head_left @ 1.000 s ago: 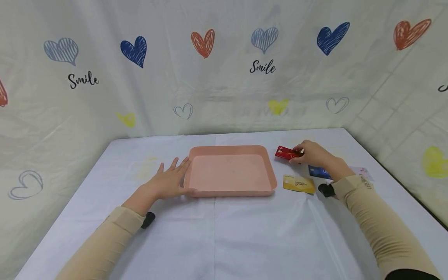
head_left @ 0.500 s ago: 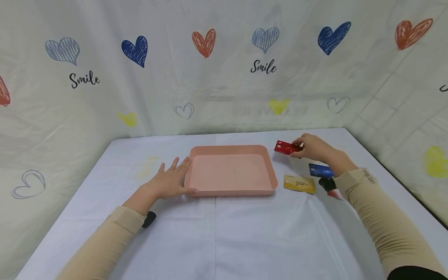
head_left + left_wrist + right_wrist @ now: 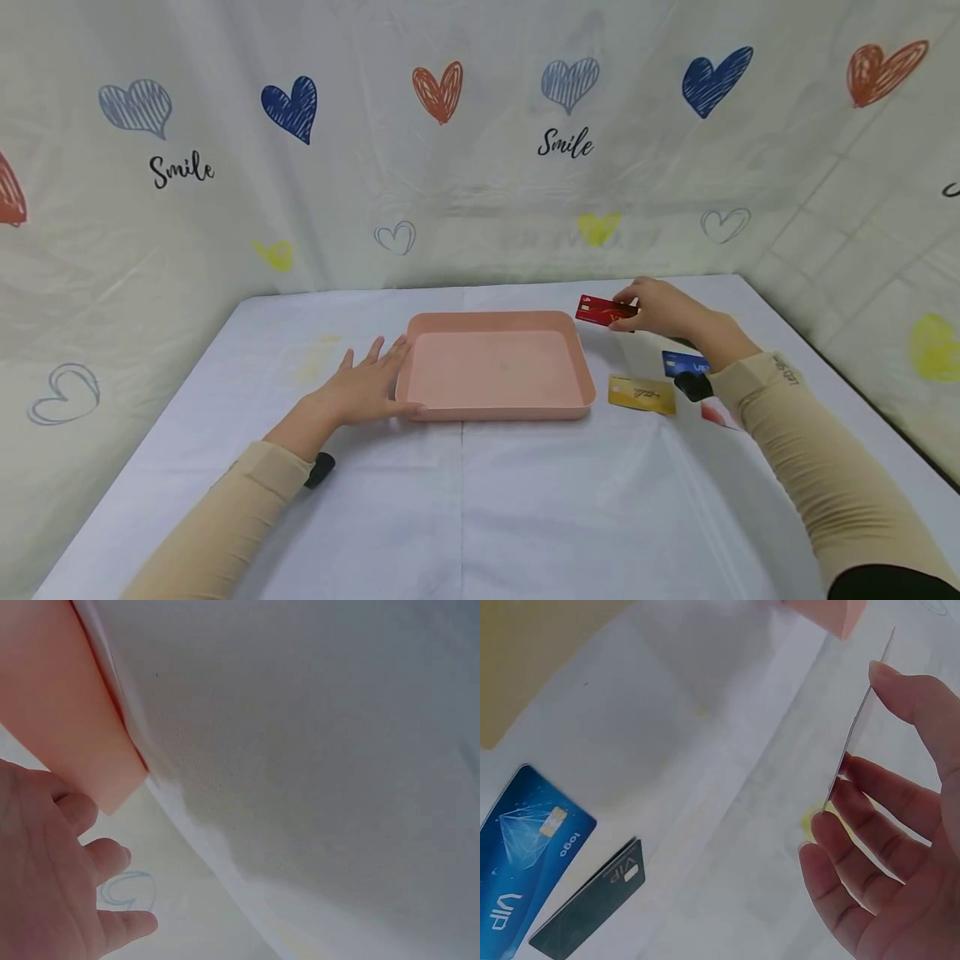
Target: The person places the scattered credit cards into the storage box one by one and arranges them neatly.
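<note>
A pink rectangular tray (image 3: 495, 375) lies on the white-covered table. My left hand (image 3: 365, 385) rests with spread, straight fingers against the tray's left side, also seen in the left wrist view. Off the tray's far right corner, my right hand (image 3: 660, 310) pinches a red card (image 3: 603, 310) between thumb and fingers, held above the table. The right wrist view shows that card (image 3: 851, 724) edge-on. Below the right hand lie a yellow card (image 3: 642, 394) and a blue VIP card (image 3: 684, 363). A dark green VIP card (image 3: 592, 904) lies beside the blue one.
A pinkish-red card (image 3: 718, 414) is partly hidden under the right forearm. Behind the table (image 3: 420, 517) hangs a pale curtain (image 3: 487, 192) printed with hearts and "Smile". Both sleeves are beige, and each wrist carries a dark camera.
The right hand has lifted the red card off the table and carried it away from the body and slightly left, toward the tray. My left hand has kept its place on the tray.
</note>
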`<action>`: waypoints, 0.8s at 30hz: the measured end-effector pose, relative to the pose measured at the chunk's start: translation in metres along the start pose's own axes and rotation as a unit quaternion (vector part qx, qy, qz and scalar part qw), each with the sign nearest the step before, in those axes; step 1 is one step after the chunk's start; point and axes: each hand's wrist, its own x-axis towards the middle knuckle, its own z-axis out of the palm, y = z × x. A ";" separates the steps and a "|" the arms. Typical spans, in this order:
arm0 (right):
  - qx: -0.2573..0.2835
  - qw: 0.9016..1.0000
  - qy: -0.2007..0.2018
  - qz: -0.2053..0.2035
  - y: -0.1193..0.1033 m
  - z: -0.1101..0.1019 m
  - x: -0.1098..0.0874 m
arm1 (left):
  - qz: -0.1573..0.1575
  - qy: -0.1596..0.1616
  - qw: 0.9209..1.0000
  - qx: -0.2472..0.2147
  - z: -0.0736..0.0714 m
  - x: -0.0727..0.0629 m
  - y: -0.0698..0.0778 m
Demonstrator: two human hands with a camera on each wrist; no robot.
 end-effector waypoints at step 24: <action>-0.020 0.995 0.013 -0.095 -0.041 0.006 0.021 | 0.004 0.002 1.000 -0.002 -0.003 -0.002 0.002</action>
